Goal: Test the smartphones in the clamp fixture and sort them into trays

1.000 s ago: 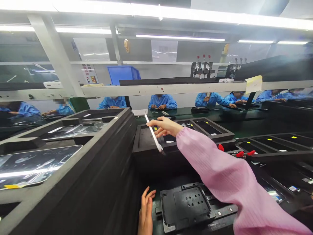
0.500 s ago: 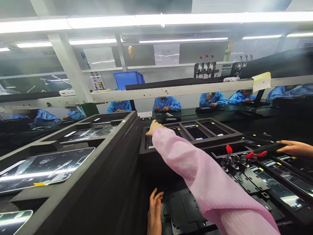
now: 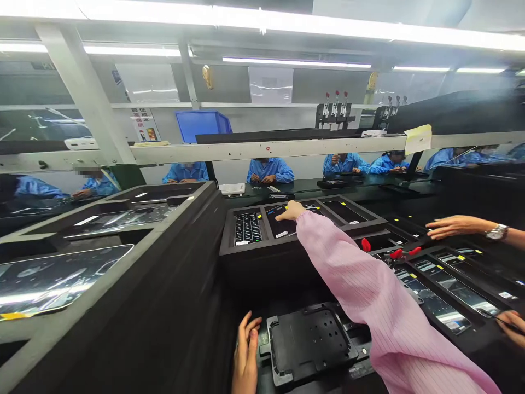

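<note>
My right hand (image 3: 291, 210), in a pink sleeve, reaches into the second compartment of a black foam tray (image 3: 254, 249). Its thumb points left over a dark flat device (image 3: 273, 216) there; the other fingers are mostly hidden, so I cannot tell whether they grip it. In the compartment to the left lies a device with a lit, keypad-like screen (image 3: 247, 227). My left hand (image 3: 246, 353) is low in the view, fingers loosely curved and apart, holding nothing. It is just left of a black fixture plate (image 3: 307, 342) with a raised rim.
At left stands a tall stack of foam trays (image 3: 172, 246) holding glass panels (image 3: 69, 273). Red-tipped toggle clamps (image 3: 396, 254) and more dark-screened devices (image 3: 435, 306) lie at right. Another person's hand (image 3: 459, 225) with a watch is there, and another hand (image 3: 512, 323) lower down.
My right hand has moved right, from the tray's first compartment to the second, uncovering the lit screen. The view has shifted, showing more of the fixture. The watch-wearing person's hand reaches further in.
</note>
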Motion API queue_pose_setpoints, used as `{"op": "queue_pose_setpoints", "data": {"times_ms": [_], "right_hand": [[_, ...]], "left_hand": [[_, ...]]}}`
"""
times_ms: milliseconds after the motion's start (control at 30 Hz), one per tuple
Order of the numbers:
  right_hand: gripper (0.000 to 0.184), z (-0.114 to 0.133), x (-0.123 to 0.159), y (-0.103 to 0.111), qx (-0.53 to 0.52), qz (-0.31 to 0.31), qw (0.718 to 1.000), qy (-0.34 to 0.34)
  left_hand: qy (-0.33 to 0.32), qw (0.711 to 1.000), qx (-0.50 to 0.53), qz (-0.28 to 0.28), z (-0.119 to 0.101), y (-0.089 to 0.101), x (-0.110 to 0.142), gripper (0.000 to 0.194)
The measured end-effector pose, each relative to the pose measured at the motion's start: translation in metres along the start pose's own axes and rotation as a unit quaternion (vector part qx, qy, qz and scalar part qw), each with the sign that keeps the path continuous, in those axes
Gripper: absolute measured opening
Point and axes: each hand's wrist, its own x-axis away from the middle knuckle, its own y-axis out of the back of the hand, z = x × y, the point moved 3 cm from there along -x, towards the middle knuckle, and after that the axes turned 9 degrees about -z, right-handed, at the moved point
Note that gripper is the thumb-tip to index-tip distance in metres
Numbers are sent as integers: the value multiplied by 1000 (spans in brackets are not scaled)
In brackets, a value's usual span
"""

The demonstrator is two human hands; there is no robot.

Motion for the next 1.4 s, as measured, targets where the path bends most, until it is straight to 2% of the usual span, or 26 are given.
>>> {"op": "queue_pose_setpoints", "data": {"times_ms": [100,233,300,367,433,500,567,667,767,867,933,1033,1167,1233,1267,1400], "right_hand": [[30,2,2,21,-105,30,994,9],[28,-4,21,74,-248,45,966,58],[30,-10,44,96,-318,101,935,118],[31,-16,77,102,-346,205,891,209],[29,-24,113,85,-291,299,859,297],[24,-35,141,49,-181,340,854,350],[20,-48,156,4,-85,345,863,358],[22,-65,162,-53,-24,373,865,335],[27,-75,158,-82,-13,409,853,324],[36,-82,156,-94,-8,426,850,310],[41,-87,157,-99,-2,407,863,300],[46,-93,162,-105,13,345,893,290],[66,-98,170,-101,16,211,933,291],[75,-101,176,-84,-39,124,948,291],[71,-104,179,-70,-86,81,951,286],[23,-125,185,5,-242,-112,940,214]], "left_hand": [[-2,1000,-6,-7,-1,2,0,51],[3,1000,-6,1,-1,3,-1,50],[9,1000,-3,20,-1,3,-2,49],[11,999,10,28,0,2,-5,47],[11,999,40,17,1,1,-9,48],[11,997,72,8,1,-1,-13,48],[11,996,89,14,-3,-5,-17,47],[-6,996,80,44,-15,-12,-21,47],[-46,991,34,119,-29,-21,-23,44],[-77,976,-36,199,-37,-30,-22,39],[-85,971,-60,215,-39,-34,-23,36],[-96,970,-79,208,-38,-39,-24,32],[-111,970,-103,188,-35,-40,-24,27],[-115,972,-113,174,-35,-41,-24,25],[-116,972,-118,166,-35,-42,-23,24],[-120,974,-121,147,-37,-57,-18,22]]}}
